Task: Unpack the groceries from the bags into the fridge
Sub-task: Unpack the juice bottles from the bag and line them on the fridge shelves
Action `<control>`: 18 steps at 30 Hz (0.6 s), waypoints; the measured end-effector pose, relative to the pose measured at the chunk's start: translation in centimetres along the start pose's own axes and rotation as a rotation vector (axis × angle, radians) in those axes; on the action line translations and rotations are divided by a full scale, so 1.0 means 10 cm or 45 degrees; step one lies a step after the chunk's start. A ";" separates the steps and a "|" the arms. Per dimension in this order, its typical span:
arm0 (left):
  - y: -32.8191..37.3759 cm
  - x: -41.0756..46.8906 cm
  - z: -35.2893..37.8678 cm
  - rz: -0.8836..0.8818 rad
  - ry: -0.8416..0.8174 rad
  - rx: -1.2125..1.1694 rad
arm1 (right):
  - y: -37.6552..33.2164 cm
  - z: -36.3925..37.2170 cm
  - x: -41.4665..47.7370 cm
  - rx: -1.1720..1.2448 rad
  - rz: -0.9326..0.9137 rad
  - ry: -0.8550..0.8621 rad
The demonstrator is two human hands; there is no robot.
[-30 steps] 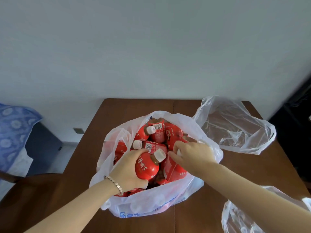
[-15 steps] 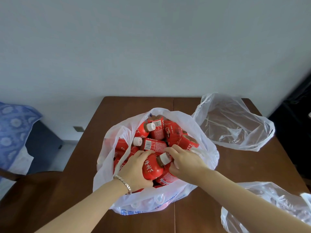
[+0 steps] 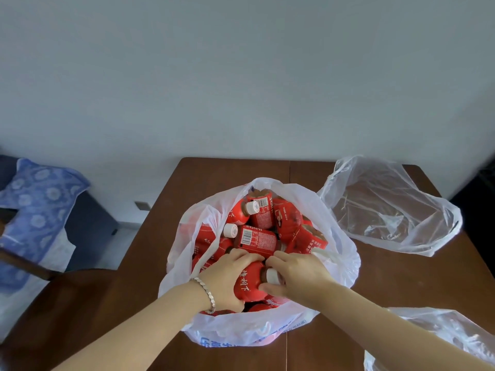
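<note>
Red bottles (image 3: 284,223) fill a white plastic bag (image 3: 345,266) that stands open in the middle of a brown wooden table (image 3: 214,178), lying heaped on their sides at all angles, several with white caps and barcode labels turned up. At the near side of the heap, one bottle (image 3: 247,283) lies across the top with white characters printed down its red body, and both of the person's hands are on it. The left hand (image 3: 223,279), with a thin silver bracelet (image 3: 207,291) at the wrist, wraps round the fat end of this bottle, fingers curled over the top and thumb underneath. The right hand (image 3: 297,277) closes round the neck end, thumb and fingers curled about the white cap (image 3: 272,275), its fingertips nearly meeting those of the other hand. Just beyond the knuckles lies a second bottle (image 3: 257,239), barcode up, cap pointing left. The bag's rim stands up all around the load, and blue print shows on its near wall. To the right and further back on the table sits a clear plastic bag (image 3: 388,207), crumpled and see-through down to the wood. Another thin bag (image 3: 442,333) pokes in at the near right corner, partly behind the right forearm. Off to the left, away from the table, blue flowered cloth (image 3: 37,210) drapes over something dark.
</note>
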State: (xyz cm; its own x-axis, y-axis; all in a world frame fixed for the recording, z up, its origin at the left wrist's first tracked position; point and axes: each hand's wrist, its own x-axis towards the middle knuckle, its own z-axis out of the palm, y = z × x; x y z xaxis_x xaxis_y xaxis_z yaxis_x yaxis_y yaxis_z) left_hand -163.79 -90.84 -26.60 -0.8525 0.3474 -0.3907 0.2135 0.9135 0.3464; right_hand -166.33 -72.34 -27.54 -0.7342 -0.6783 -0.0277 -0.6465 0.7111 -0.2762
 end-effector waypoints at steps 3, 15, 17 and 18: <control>-0.02 0.00 -0.28 -0.040 -0.135 0.016 | -0.02 0.02 -0.01 -0.007 0.003 0.018; -0.43 0.71 -0.47 0.035 0.058 1.133 | -0.38 -0.30 0.18 -0.085 0.316 -0.108; -0.49 0.75 -0.49 0.120 0.044 1.144 | -0.46 -0.36 0.18 -0.075 0.432 -0.172; -0.51 0.76 -0.52 0.149 0.041 1.126 | -0.51 -0.40 0.19 -0.089 0.480 -0.171</control>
State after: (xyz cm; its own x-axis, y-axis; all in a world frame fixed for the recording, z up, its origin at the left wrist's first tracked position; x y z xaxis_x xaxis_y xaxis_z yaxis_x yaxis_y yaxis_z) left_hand -173.84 -93.97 -26.96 -0.8122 0.4549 -0.3653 0.5788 0.7065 -0.4073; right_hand -165.21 -76.50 -22.37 -0.8921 -0.3822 -0.2412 -0.3529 0.9225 -0.1566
